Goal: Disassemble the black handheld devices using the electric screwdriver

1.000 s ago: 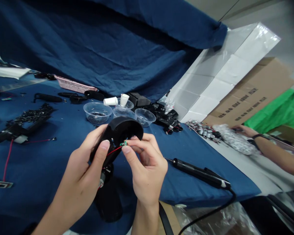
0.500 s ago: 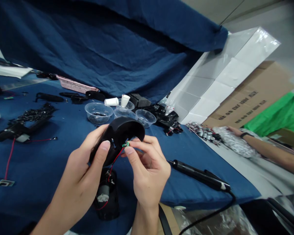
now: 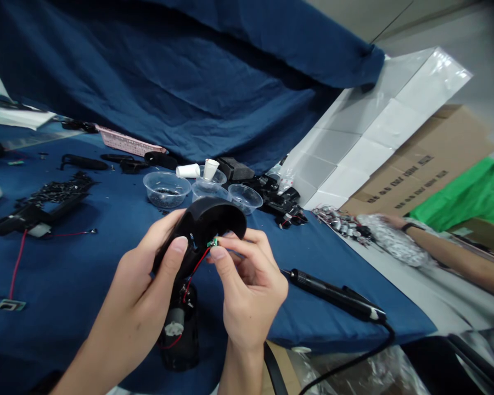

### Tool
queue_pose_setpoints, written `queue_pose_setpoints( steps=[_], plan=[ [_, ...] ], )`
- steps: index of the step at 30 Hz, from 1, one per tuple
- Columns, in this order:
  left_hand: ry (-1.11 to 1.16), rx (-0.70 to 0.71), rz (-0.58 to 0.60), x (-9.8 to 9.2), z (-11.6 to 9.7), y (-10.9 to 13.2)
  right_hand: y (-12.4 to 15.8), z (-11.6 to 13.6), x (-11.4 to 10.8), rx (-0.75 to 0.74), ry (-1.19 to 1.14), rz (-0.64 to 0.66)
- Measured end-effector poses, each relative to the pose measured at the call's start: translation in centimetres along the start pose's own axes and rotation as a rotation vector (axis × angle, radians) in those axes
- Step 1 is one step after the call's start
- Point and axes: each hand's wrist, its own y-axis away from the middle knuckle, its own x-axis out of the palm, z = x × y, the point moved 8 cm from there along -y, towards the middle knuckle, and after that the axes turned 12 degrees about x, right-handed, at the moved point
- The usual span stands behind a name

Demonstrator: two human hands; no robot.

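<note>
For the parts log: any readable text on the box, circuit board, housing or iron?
Cardboard box: dark printed lines, too blurred to read.
Small green circuit board: too small to tell whether it has markings.
Black curved housing: no text visible.
Black soldering iron: no text visible.

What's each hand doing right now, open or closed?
Left hand: closed, holding a black plastic shell.
Right hand: closed, pinching a small green circuit board.
</note>
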Motion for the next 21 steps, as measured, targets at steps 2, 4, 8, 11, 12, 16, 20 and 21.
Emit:
queue_pose_setpoints(
  steps=[2, 4, 8, 11, 12, 16, 20, 21],
  plan=[
    [0.005, 0.004, -0.005, 0.0, 0.0, 0.0, 0.0, -0.1, 0.1, 0.010, 0.006, 0.000],
    [0.004, 0.005, -0.010, -0.1, 0.1, 0.1, 0.1, -0.2, 0.2, 0.013, 0.008, -0.003],
    [0.007, -0.022, -0.006, 0.0, 0.3, 0.2, 0.4, -0.3, 0.2, -0.011, 0.022, -0.045],
    [-0.006, -0.025, -0.017, -0.1, 0.2, 0.2, 0.9, -0.1, 0.1, -0.039, 0.035, -0.100],
    [-0.015, -0.018, -0.026, -0.1, 0.1, 0.2, 1.0, -0.1, 0.1, -0.045, 0.037, -0.112],
    [-0.032, 0.010, -0.045, -0.3, -0.1, 0.3, 1.0, -0.1, 0.5, -0.007, 0.013, -0.122],
    [-0.044, 0.019, -0.027, -0.1, 0.0, 0.4, 0.7, -0.5, 0.6, 0.091, -0.060, -0.110],
    [-0.045, 0.023, -0.021, 0.0, 0.0, 0.4, 0.6, -0.6, 0.6, 0.109, -0.072, -0.111]
  ],
)
